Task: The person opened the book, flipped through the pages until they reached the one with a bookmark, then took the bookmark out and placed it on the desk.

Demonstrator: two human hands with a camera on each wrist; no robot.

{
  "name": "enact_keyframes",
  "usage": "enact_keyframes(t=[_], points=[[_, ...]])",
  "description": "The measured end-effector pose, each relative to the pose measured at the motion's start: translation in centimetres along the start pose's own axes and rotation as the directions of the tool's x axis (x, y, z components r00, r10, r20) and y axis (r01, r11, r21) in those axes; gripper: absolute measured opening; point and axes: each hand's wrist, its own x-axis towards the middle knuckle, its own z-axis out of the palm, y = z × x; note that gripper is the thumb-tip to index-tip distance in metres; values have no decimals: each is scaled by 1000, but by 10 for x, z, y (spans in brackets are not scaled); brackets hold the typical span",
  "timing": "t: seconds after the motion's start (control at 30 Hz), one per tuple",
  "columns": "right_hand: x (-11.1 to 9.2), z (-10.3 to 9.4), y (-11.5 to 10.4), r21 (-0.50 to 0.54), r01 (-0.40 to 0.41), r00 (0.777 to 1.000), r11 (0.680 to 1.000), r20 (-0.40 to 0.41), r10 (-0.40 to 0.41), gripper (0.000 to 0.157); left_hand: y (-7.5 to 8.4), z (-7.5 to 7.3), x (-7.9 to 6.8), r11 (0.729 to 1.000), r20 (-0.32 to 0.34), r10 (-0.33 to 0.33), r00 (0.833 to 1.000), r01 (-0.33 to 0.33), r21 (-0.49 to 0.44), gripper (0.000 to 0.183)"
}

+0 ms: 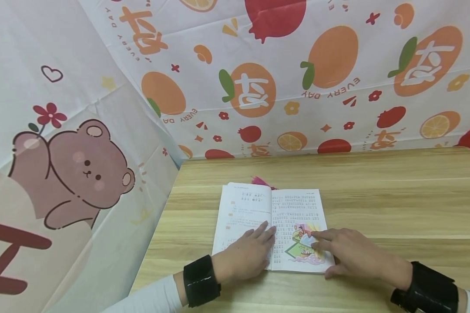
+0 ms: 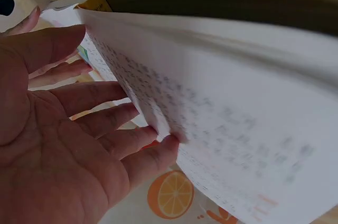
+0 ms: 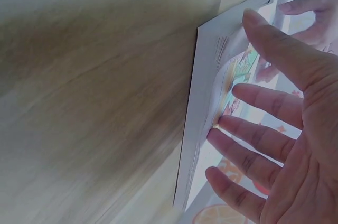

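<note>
An open book [image 1: 250, 208] lies on the wooden table, printed text on both pages and a colour picture [image 1: 305, 245] low on the right page. My left hand [image 1: 248, 252] rests on the left page beside the spine, fingers extended; the left wrist view shows this hand [image 2: 79, 129] with its fingertips against the page. My right hand [image 1: 352, 252] lies over the book's right edge, fingertips on the picture and thumb near the lower corner. In the right wrist view the fingers of this hand [image 3: 280, 129] are spread along the page edges, gripping nothing.
A pink tassel [image 1: 261, 181] sticks out above the book's top edge. The wooden table [image 1: 395, 195] extends around the book. Behind it hangs a cloth with fruit prints [image 1: 333, 56], and on the left a cloth with a bear [image 1: 90, 165].
</note>
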Motion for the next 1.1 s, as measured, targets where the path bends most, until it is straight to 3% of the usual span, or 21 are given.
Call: enact_keyframes(t=[0.2,0.33,0.43,0.57,0.67,0.77,0.87,0.93,0.97,1.1], points=[[1,-2,-2,-41,68,998,997,-14,-69,43,3,6,2,997,-5,-3,1000,2,-74,67],[7,-3,-10,-221,183,970,958,-118,-213,38,9,9,5,995,-40,-35,999,31,-94,82],[11,-6,-17,-356,223,926,908,-215,-312,38,13,8,8,995,-76,-47,996,40,-86,88],[15,-12,-25,-415,244,851,876,-342,-399,34,18,7,14,999,-161,-28,987,21,-40,84],[19,-15,-31,-428,246,779,870,-446,-440,41,21,3,16,1000,-238,-21,971,24,8,83],[19,-15,-33,-391,216,750,895,-521,-408,43,22,-2,16,998,-322,-41,946,56,39,95],[17,-14,-31,-334,173,763,927,-549,-341,46,21,-6,13,991,-398,-48,916,92,93,105],[15,-12,-28,-308,147,791,940,-534,-299,47,19,-7,10,969,-416,-10,909,112,222,99],[13,-11,-26,-305,138,805,942,-520,-286,47,17,-7,9,947,-415,16,910,119,299,91],[5,-4,-21,-279,89,902,956,-384,-196,50,9,-2,4,825,-368,126,921,108,555,46]])
